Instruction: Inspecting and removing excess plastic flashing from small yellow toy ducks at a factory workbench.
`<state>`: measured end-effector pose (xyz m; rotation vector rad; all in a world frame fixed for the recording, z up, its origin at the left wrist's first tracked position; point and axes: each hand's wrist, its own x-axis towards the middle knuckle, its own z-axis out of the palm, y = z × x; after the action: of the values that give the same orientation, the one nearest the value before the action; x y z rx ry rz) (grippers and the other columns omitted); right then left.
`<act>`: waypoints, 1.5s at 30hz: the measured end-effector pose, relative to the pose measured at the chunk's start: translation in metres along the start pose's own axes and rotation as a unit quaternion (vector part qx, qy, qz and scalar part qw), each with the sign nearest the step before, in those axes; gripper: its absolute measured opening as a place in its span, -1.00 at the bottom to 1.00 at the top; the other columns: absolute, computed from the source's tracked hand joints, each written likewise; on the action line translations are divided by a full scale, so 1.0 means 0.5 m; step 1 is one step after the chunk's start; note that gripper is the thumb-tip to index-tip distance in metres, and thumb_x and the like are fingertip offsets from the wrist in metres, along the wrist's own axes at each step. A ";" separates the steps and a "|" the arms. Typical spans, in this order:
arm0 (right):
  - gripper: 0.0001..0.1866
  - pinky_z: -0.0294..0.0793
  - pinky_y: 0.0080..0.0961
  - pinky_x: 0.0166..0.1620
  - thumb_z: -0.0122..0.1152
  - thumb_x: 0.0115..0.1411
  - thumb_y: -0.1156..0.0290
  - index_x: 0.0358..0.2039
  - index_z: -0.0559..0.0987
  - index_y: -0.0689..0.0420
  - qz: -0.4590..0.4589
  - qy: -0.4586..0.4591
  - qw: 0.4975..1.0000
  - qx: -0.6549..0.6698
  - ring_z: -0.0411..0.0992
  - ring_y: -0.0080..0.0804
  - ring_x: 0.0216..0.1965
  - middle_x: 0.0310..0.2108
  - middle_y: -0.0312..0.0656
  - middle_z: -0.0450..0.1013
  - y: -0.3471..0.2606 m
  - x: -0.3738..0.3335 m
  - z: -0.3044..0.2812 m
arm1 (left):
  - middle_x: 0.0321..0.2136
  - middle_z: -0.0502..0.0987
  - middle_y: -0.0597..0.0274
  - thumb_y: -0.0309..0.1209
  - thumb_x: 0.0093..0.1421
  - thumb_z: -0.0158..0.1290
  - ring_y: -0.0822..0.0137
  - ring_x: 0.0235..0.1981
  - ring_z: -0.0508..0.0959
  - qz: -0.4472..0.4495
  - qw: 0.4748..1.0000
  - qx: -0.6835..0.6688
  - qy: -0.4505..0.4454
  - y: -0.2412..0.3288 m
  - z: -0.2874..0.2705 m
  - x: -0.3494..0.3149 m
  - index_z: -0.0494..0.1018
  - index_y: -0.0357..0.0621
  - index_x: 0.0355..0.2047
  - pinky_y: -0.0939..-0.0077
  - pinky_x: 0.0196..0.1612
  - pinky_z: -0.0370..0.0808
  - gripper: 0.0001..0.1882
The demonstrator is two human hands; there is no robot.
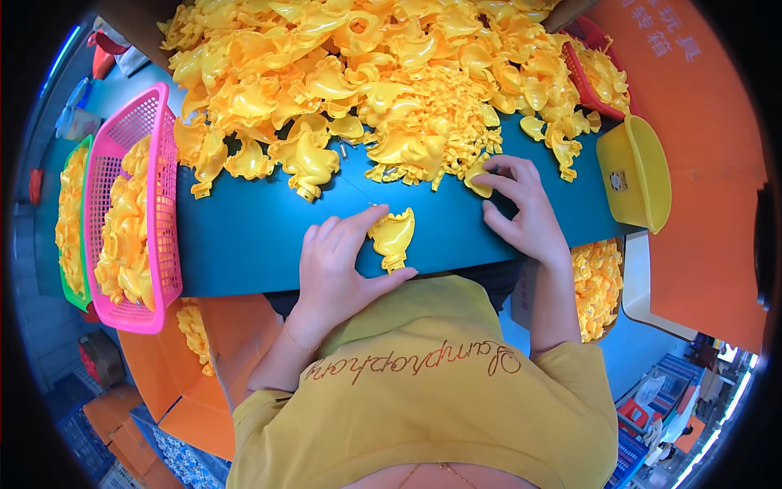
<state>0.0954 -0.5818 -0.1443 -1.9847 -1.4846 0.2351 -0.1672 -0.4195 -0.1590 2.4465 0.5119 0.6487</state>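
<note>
Near the table's front edge lies a yellow plastic shell half (392, 240), its hollow, ridged inside facing up. My left hand (336, 259) frames it, index finger at the top and thumb at the bottom, holding it. To the right, my right hand (528, 204) reaches to the edge of the pile, its fingertips closed on a small curved yellow plastic piece (478, 176). Behind both hands rises a large heap of yellow plastic parts (326, 81), with smaller pieces gathered at its front. A small metal piece (343, 151) lies beside the heap.
A pink basket (167, 204) and a green basket (88, 306) of yellow parts stand at the left. At the right are a yellow bin (615, 183) and a red basket (580, 81). Below the blue-green table (244, 244), an orange-sided box (236, 326) holds more parts.
</note>
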 end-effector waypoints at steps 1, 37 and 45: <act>-0.71 0.45 -0.28 0.14 0.36 0.17 0.51 -0.07 0.69 0.11 -0.001 -0.001 1.000 0.000 0.42 -0.15 0.07 -0.01 -0.18 0.51 0.009 -0.002 0.000 | -0.04 0.65 0.35 -0.02 -0.16 0.56 0.30 -0.24 0.55 -0.001 1.000 0.002 -0.004 0.000 0.000 -0.001 0.53 -0.02 0.16 0.37 -0.16 0.36 -0.13; -0.78 0.27 -0.81 -0.57 0.33 0.38 0.49 0.00 0.60 0.25 0.282 -0.070 0.832 0.472 0.47 -0.80 -0.49 -0.27 -0.24 0.66 -0.192 -0.041 0.139 | -0.40 0.53 0.42 -0.05 -0.17 0.55 0.35 -0.37 0.51 -0.046 0.997 0.018 0.062 0.006 0.029 -0.014 0.53 0.03 0.16 0.35 -0.24 0.30 -0.15; -0.78 0.62 -0.67 -0.17 0.30 0.40 0.50 -0.03 0.57 0.34 0.278 -0.057 0.828 0.484 0.60 -0.64 -0.21 -0.17 -0.15 0.66 -0.197 -0.040 0.142 | -0.45 0.49 0.43 -0.07 -0.17 0.54 0.35 -0.41 0.50 -0.049 0.996 0.011 0.075 0.001 0.035 -0.014 0.53 0.03 0.14 0.36 -0.26 0.30 -0.17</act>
<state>-0.0249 -0.5577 -0.1465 -1.4594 -0.5448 1.1244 -0.1633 -0.4307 -0.1738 2.3865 0.6968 0.7920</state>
